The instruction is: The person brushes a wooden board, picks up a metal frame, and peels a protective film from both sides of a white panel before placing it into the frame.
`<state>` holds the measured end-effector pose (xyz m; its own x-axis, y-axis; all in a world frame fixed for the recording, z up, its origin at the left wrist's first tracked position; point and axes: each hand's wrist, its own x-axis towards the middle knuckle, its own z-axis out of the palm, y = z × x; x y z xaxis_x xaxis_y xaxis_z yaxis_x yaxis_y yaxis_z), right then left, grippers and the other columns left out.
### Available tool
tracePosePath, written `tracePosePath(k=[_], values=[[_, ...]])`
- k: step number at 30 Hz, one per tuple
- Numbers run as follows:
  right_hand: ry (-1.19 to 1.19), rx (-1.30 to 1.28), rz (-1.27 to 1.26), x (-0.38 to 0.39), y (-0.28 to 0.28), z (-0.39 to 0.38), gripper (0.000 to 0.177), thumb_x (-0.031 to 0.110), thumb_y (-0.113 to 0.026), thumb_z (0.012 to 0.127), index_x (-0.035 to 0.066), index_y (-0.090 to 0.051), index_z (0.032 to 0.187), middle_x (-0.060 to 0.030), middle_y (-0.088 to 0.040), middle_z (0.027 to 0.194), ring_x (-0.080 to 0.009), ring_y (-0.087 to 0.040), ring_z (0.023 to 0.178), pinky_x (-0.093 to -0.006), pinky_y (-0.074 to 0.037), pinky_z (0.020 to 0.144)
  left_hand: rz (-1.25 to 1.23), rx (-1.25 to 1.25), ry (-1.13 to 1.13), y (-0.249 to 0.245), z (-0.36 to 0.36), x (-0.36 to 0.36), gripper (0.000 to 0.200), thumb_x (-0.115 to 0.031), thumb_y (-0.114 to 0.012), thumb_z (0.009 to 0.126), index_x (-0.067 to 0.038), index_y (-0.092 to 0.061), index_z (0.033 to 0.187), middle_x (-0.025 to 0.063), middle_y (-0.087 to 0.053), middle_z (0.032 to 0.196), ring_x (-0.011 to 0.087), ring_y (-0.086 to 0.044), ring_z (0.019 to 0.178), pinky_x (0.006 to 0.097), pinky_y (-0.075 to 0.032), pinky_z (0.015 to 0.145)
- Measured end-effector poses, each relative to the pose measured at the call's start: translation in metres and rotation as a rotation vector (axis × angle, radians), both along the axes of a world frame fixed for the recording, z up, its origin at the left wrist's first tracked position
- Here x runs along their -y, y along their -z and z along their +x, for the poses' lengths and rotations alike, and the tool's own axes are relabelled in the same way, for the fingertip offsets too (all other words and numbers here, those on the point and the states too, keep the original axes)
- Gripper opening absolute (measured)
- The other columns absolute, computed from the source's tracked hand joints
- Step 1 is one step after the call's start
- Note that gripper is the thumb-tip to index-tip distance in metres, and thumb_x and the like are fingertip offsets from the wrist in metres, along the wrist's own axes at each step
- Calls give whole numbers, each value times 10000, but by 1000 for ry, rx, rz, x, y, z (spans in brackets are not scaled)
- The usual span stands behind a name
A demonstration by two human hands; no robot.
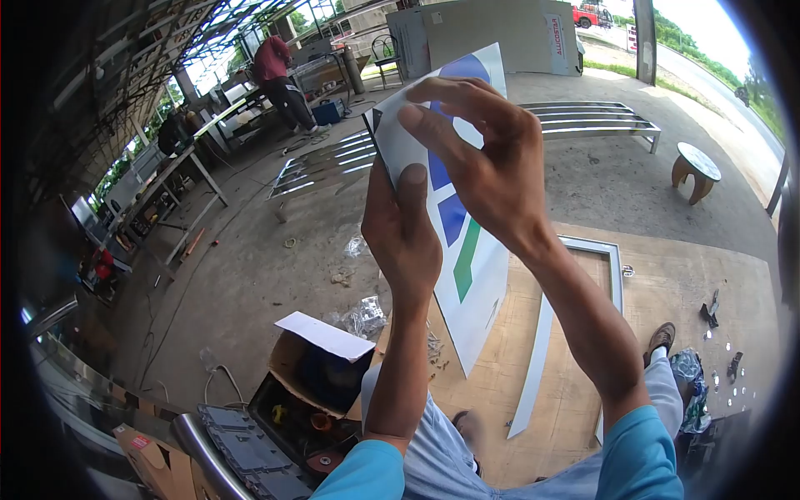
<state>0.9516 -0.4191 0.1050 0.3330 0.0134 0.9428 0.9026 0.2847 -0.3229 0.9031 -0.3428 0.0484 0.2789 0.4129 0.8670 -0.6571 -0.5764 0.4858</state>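
A white panel with blue and green printed shapes [469,258] is held up in front of me, tilted. My left hand [404,225] grips its left edge, the thumb lying on the printed face and the fingers behind. Across the upper part of the panel is my right hand [492,158], its fingers bent and its thumb apart from them, with nothing visible between them. Whether its fingertips touch the panel's surface cannot be made out.
A grey metal frame [615,271] lies on a wooden board [708,283] below. An open cardboard box [292,367] and a toolbox [275,417] stand lower left. A round stool [698,162] is at right. Another person [275,71] bends near a long table.
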Motion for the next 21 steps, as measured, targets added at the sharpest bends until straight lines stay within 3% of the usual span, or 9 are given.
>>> tracePosePath(k=[4, 5, 8, 12, 14, 15, 17, 18, 21], values=[[32, -116, -41, 2, 1, -17, 282, 265, -706, 741, 3, -688, 846, -141, -643, 797, -265, -603, 752, -348, -461, 666, 15, 57, -6, 1, 3, 3, 375, -246, -510, 923, 10, -499, 1197, 102, -610, 995, 151, -580, 904, 287, -442, 782], [155, -57, -86, 3, 1, -17, 272, 295, -699, 774, 36, -703, 858, -115, -661, 798, -189, -609, 683, -301, -483, 645, 18, 47, -27, 5, 4, 1, 375, -240, -528, 909, 8, -503, 1189, 100, -607, 1009, 157, -578, 926, 287, -435, 804], [188, -51, -57, 0, -3, -27, 116, 140, -666, 749, 34, -686, 793, -128, -629, 729, -241, -620, 664, -322, -480, 605, -37, 53, 77, 12, 7, 2, 385, -256, -551, 886, 4, -512, 1167, 93, -590, 1048, 171, -554, 997, 300, -407, 858], [143, -142, -152, 7, -14, -26, 161, 130, -612, 760, -27, -650, 757, -135, -623, 709, -232, -616, 639, -301, -476, 591, -2, 33, -15, 14, 6, -3, 354, -255, -541, 902, 10, -529, 1137, 121, -591, 1042, 199, -560, 992, 337, -412, 851], [-273, -434, -281, 13, -18, -17, 227, 162, -568, 807, -56, -620, 773, -116, -616, 685, -183, -608, 643, -274, -472, 603, -23, -43, -65, 3, -3, 3, 330, -233, -511, 928, 21, -534, 1139, 164, -589, 1072, 222, -574, 974, 357, -430, 811], [-268, -430, -283, 11, -11, -11, 227, 162, -568, 807, -56, -620, 773, -116, -616, 685, -183, -608, 643, -274, -472, 603, -26, -38, -61, 3, -2, 1, 330, -233, -511, 928, 21, -534, 1139, 164, -589, 1072, 222, -574, 974, 357, -430, 811], [-426, -662, -246, 8, 14, 7, 250, 177, -521, 856, -59, -593, 817, -96, -603, 695, -143, -592, 647, -256, -476, 626, 5, -114, -46, 7, 0, -6, 346, -211, -483, 943, 4, -493, 1214, 180, -586, 1092, 225, -581, 979, 345, -454, 796], [-683, -760, -214, 15, 18, 6, 241, 207, -525, 882, -29, -573, 888, -89, -605, 751, -134, -590, 683, -250, -475, 643, -84, -85, 101, 8, 1, -5, 415, -192, -467, 949, -37, -389, 1327, 194, -555, 1153, 235, -584, 999, 334, -474, 815], [-658, -563, -95, 21, 23, -6, 277, 233, -510, 908, -34, -560, 961, -91, -598, 812, -134, -590, 739, -253, -488, 658, -79, 65, 72, -7, -4, 11, 509, -181, -454, 952, -57, -252, 1403, 199, -496, 1238, 241, -569, 1038, 339, -471, 867]])
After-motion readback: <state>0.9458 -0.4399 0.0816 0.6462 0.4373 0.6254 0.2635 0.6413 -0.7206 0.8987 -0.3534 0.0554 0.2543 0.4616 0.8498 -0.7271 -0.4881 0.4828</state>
